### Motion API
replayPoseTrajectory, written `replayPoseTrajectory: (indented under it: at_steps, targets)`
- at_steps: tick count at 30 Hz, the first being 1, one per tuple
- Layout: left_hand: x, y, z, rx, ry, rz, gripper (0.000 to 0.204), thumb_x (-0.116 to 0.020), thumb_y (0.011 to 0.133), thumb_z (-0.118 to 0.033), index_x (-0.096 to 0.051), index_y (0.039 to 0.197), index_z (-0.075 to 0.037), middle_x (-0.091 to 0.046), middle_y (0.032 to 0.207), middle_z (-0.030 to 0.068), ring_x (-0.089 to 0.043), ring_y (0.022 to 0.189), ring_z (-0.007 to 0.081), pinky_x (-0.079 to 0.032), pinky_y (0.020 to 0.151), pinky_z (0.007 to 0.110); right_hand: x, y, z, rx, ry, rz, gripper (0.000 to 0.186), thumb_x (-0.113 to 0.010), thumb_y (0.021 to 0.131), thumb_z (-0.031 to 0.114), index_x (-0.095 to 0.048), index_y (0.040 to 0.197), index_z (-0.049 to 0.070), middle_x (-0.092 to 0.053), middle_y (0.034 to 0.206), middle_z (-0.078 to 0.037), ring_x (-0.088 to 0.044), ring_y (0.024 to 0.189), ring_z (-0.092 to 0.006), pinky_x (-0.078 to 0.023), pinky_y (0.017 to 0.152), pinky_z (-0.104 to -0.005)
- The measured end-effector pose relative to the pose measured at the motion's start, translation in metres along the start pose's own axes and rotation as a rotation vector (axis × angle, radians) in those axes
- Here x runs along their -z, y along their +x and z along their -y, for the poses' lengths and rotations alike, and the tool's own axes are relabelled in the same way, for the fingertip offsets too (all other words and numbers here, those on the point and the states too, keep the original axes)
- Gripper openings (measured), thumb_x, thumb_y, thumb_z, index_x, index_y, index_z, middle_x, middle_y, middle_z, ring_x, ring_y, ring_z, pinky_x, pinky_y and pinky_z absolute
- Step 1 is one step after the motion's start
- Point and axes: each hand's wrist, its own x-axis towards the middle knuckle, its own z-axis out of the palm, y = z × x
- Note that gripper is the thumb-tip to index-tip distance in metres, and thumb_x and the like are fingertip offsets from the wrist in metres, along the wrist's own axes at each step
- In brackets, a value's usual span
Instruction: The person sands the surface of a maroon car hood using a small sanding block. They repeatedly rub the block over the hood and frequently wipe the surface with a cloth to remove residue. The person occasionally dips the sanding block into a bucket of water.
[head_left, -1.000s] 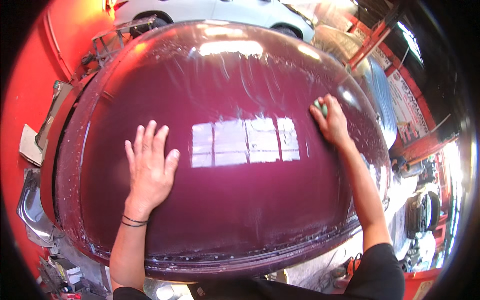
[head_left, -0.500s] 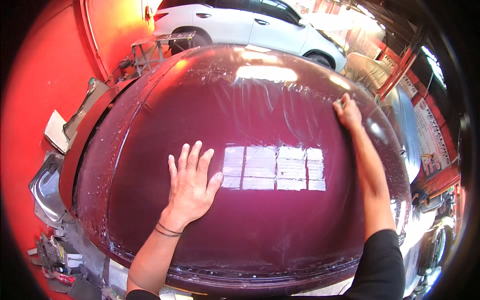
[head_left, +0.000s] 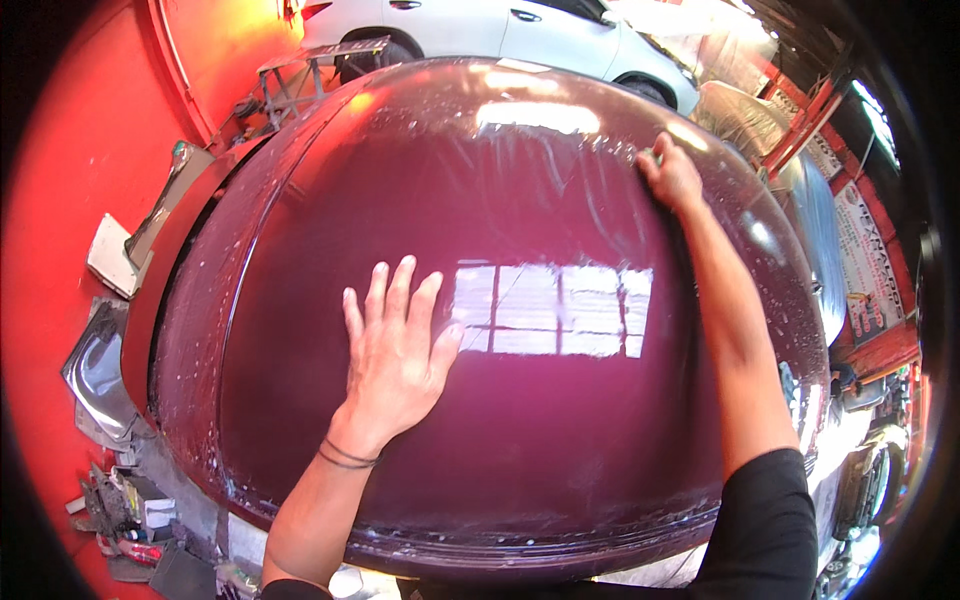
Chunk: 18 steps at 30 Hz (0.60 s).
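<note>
A large curved, glossy maroon car panel lies under both hands, with water drops round its edges, pale smears on its far half and a bright window reflection in the middle. My left hand rests palm down on it left of the reflection, fingers apart, dark bands at the wrist. Toward the far right of the panel, my right hand presses down with curled fingers on a small green pad, mostly hidden by them.
A white car stands beyond the panel, near a metal stand. A red wall runs along the left, with loose panels and clutter against it. A bundle of clear plastic sheeting and a printed banner are at right.
My right hand has moved farther up the panel with the pad, toward the far edge. My left hand stays flat on the surface. The whole view has shifted with the head.
</note>
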Motion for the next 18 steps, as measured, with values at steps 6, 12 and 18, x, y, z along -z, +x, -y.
replayPoseTrajectory:
  at_steps: [6,12,18]
  targets:
    - [-0.001,0.0,0.002,0.016,0.008,0.008,0.067,-0.066,0.119,-0.044,-0.055,0.173,-0.007,-0.044,0.184,0.0282,-0.034,0.174,0.055,-0.021,0.139,0.081,0.02,-0.047,0.046,0.005,-0.043,-0.049,0.047,-0.077,0.113,0.049,-0.064,0.137,0.012,-0.074,0.129,-0.03,-0.075,0.12,-0.0533,-0.061,0.101,-0.0637]
    - [0.007,0.003,-0.004,-0.01,-0.009,-0.031,0.07,-0.071,0.115,-0.041,-0.057,0.17,-0.001,-0.046,0.181,0.0328,-0.037,0.171,0.0584,-0.023,0.136,0.085,0.089,-0.2,0.115,0.211,0.096,0.025,0.038,-0.086,0.109,0.039,-0.069,0.125,0.008,-0.069,0.119,-0.02,-0.072,0.117,-0.0445,-0.061,0.096,-0.0568]
    - [-0.001,0.002,-0.002,-0.009,-0.007,-0.039,0.07,-0.072,0.115,-0.04,-0.055,0.172,-0.004,-0.045,0.183,0.0298,-0.035,0.173,0.0575,-0.023,0.136,0.085,0.019,-0.05,0.069,0.262,0.072,-0.156,0.042,-0.088,0.106,0.046,-0.07,0.118,0.01,-0.072,0.109,-0.022,-0.074,0.104,-0.0482,-0.06,0.09,-0.0587]
